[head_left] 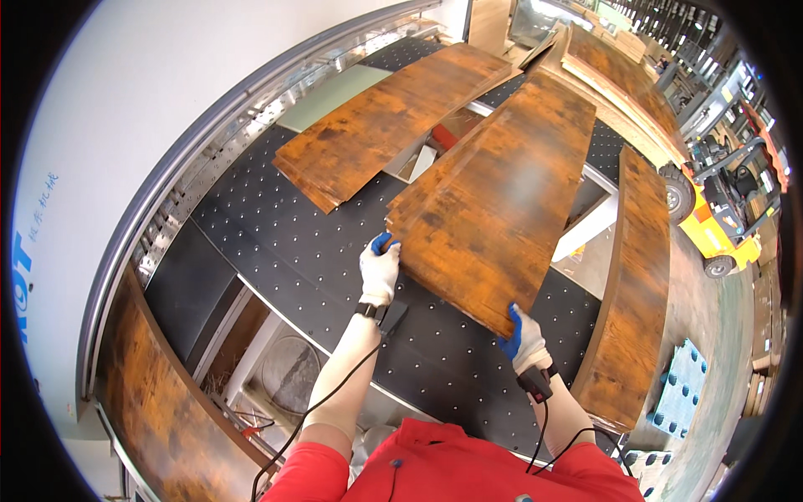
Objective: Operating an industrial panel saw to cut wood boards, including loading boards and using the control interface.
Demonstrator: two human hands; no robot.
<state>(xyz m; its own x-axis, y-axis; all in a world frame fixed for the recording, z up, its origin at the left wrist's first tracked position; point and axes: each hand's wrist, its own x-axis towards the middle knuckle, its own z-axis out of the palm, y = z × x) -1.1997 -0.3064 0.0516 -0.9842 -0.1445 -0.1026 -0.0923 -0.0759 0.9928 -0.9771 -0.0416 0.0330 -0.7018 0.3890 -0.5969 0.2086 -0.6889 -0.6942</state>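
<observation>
A stack of long brown wood-grain panels [502, 201] lies on the black ball-studded table [284, 226] in front of me. My left hand [381, 272], in a white glove with blue fingertips, grips the stack's near left corner. At the near right corner my right hand [525, 339], gloved alike, closes around the edge, thumb on top. The fingers beneath the panels are hidden. Dark bands with small devices and cables sit on both wrists.
Another wood-grain panel stack [376, 117] lies farther left, beside a pale green board [335, 96]. Long panels [627, 293] stand along the right, and more [159, 393] at lower left. Gaps open between table sections. A yellow forklift [711, 226] and a light blue pallet [679, 389] are at the right.
</observation>
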